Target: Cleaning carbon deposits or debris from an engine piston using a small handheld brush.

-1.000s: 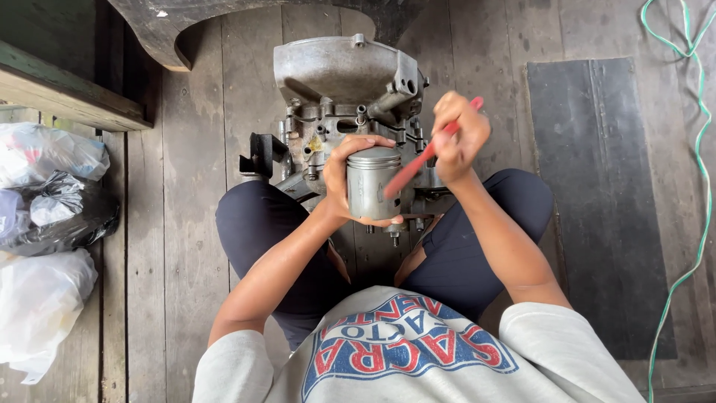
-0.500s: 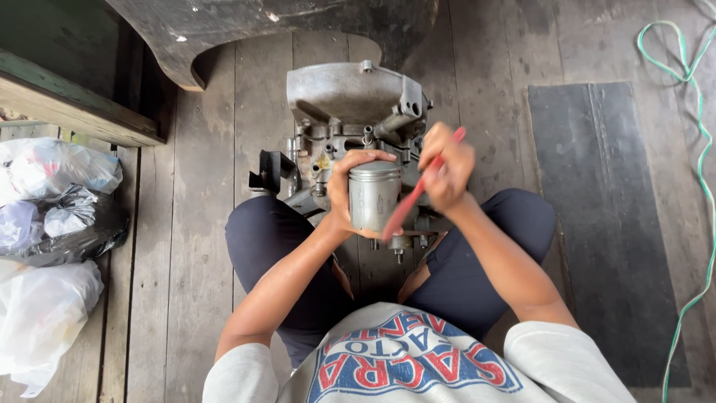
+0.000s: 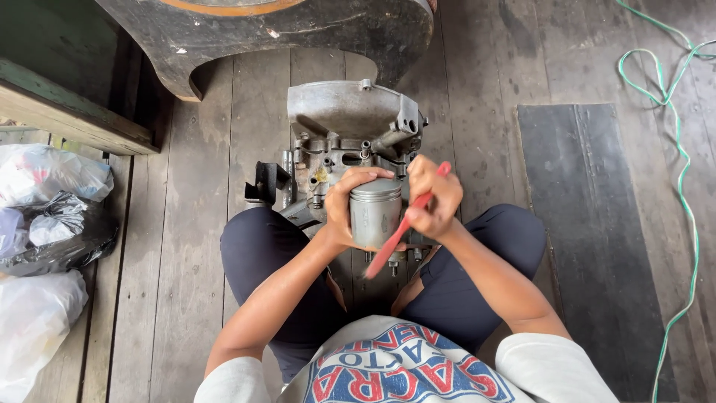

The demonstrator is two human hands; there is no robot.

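The left hand (image 3: 344, 213) wraps the piston (image 3: 375, 213) to hold it steady above the engine (image 3: 347, 127), while the right hand (image 3: 432, 198) pinches a red tool (image 3: 399, 235) slanted across its side

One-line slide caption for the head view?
Left hand grips a metal piston; right hand works a red tool against it.

1. Shirt (image 3: 406, 369), bottom centre of the frame: light grey, short-sleeved, with red and blue block lettering across the chest.
2. Trousers (image 3: 261, 254), mid-frame: dark navy, plain.
3. Forearms bare below the sleeves.
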